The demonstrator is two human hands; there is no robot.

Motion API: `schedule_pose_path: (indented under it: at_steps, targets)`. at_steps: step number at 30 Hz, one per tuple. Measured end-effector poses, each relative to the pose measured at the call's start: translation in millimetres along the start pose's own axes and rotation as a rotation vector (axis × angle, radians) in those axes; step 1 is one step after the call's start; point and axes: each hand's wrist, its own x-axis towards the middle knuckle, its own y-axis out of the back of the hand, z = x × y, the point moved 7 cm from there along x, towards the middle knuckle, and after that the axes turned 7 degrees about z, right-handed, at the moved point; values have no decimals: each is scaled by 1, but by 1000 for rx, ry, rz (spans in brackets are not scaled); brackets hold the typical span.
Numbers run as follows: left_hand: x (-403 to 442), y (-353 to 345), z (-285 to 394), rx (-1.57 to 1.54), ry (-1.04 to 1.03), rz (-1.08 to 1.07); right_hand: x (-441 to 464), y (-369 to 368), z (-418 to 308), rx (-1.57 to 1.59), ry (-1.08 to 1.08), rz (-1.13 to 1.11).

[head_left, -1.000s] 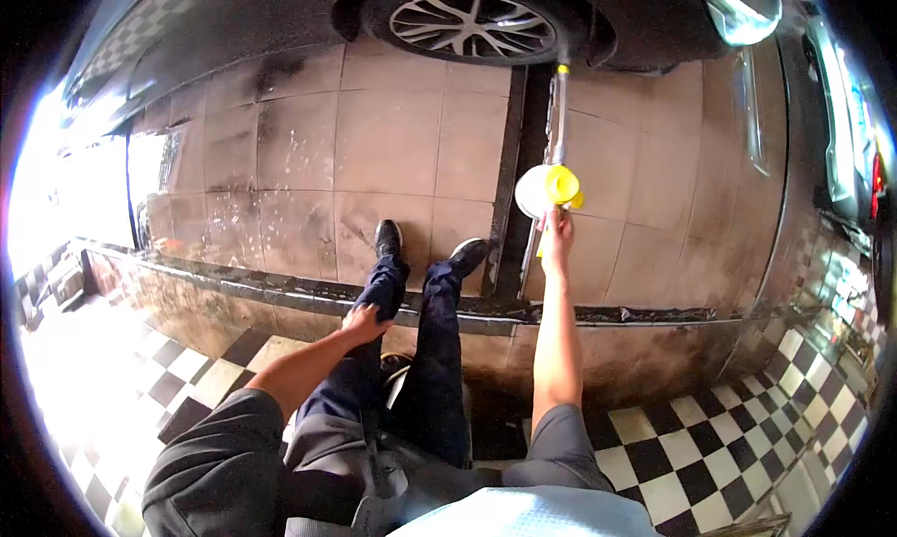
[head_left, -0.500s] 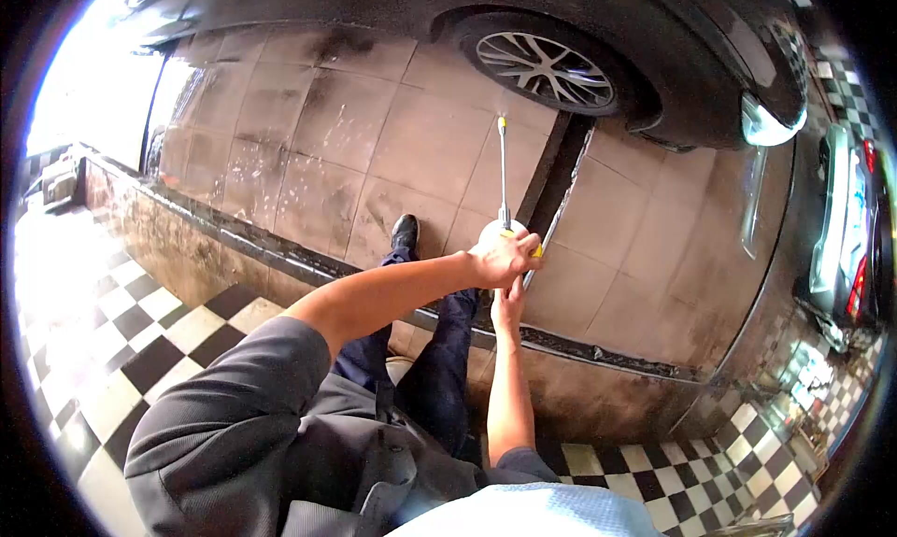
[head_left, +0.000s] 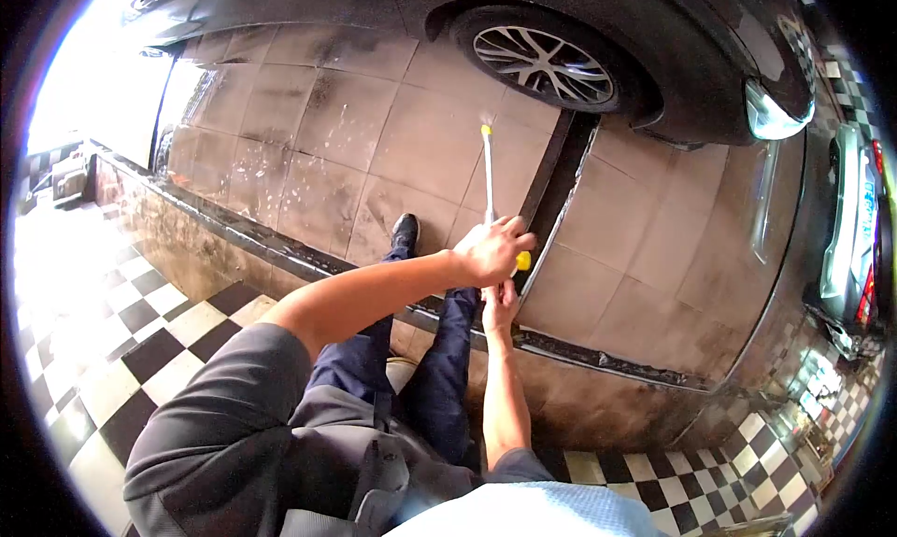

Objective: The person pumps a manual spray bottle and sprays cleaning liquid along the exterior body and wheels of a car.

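Observation:
A pressure washer spray gun is in front of me, its slim wand (head_left: 489, 168) reaching toward the wheel and ending in a yellow tip (head_left: 486, 129). My left hand (head_left: 495, 252) is closed over the gun at the base of the wand, hiding most of its body. A yellow part (head_left: 523, 261) sticks out beside the fingers. Just below, my right hand (head_left: 501, 303) is wrapped around the gun's rear part, which is mostly hidden. Past the tip, a dark car (head_left: 691, 61) stands with its spoked wheel (head_left: 545, 65) apart from the wand.
Under the car lie brown tiles (head_left: 327, 163), wet on the left, with a dark channel (head_left: 559, 173) running through them. A low ledge (head_left: 607, 360) crosses near my legs. Another car (head_left: 850, 229) stands at far right. Black-and-white checkered floor (head_left: 154, 350) lies on my side.
The wand's tip has swung slightly left and down, away from the wheel. My left hand has turned over the gun, covering the wand's base. My right hand has shifted a little left.

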Motion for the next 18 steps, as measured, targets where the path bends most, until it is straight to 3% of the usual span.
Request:
schedule_pose_path:
  at_steps: [2,5,6,8,9,10,12,14,18]
  targets:
    - [2,-5,9,37,-34,16,0,6,-9,-147,220,1]
    - [8,22,13,-87,109,249,5,5,-25,-194,179,32]
    - [5,34,10,-106,94,380,12,6,-42,-272,283,63]
    - [-24,38,-13,-126,171,527,29,8,-46,-177,218,10]
    - [-44,23,-32,-126,248,469,42,12,-37,-19,294,71]
    - [-71,2,-54,-125,323,413,50,21,-39,-131,108,31]
    - [-138,-65,-109,-78,422,139,78,33,-9,20,101,139]
    - [-212,-105,-150,122,673,-207,105,45,3,-25,157,263]
    - [-307,-134,-192,199,926,-503,167,47,58,27,36,384]
